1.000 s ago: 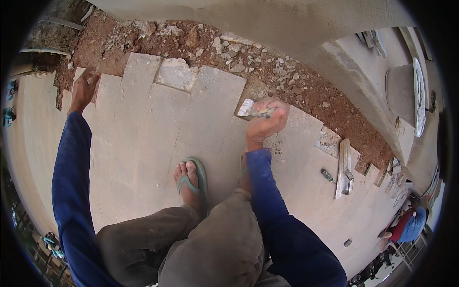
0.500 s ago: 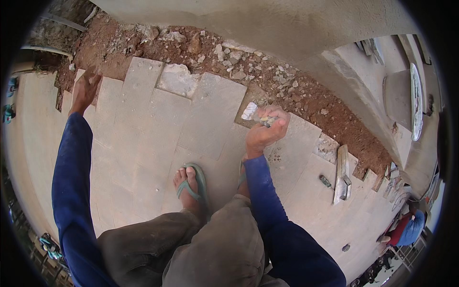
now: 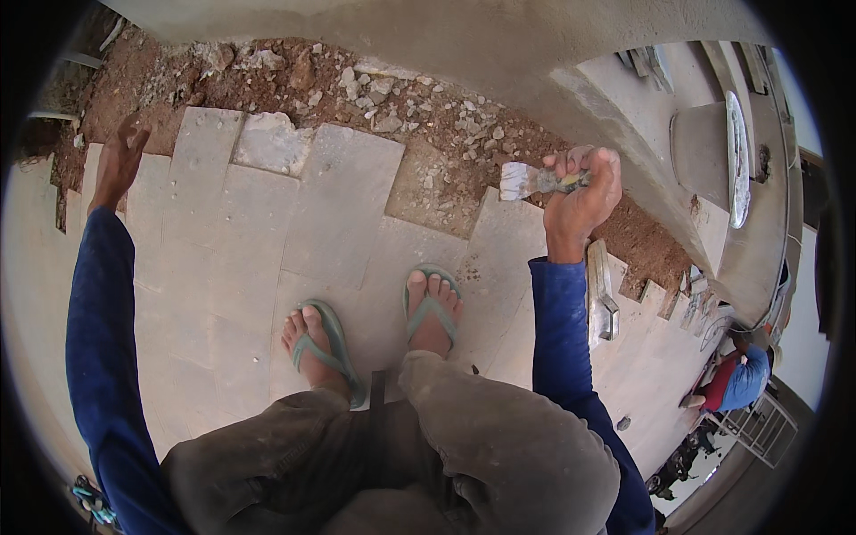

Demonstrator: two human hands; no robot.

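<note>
My right hand (image 3: 581,201) is closed around the handle of a paintbrush (image 3: 519,182) with pale, whitish bristles, held up over the ragged outer edge of the paving. Its bristles point left, and the grip is partly hidden by my fingers. Off to the left, my left hand (image 3: 119,168) hangs above the paving edge with its fingers loosely apart and nothing in it. Flat grey paving slabs (image 3: 334,201) lie between my two hands. A notch of bare, sandy ground (image 3: 432,192) shows between slabs, just left of the brush.
Reddish soil with rubble (image 3: 383,98) runs between the slabs and a plastered wall (image 3: 428,40). A metal float (image 3: 604,312) lies beside a wooden piece right of my sandals. At far right a person (image 3: 742,374) in blue and red crouches near a metal rack (image 3: 767,428).
My right hand has swung right and away from me with the brush, leaving the notch uncovered. My right foot has come into full view, and my view has shifted right.
</note>
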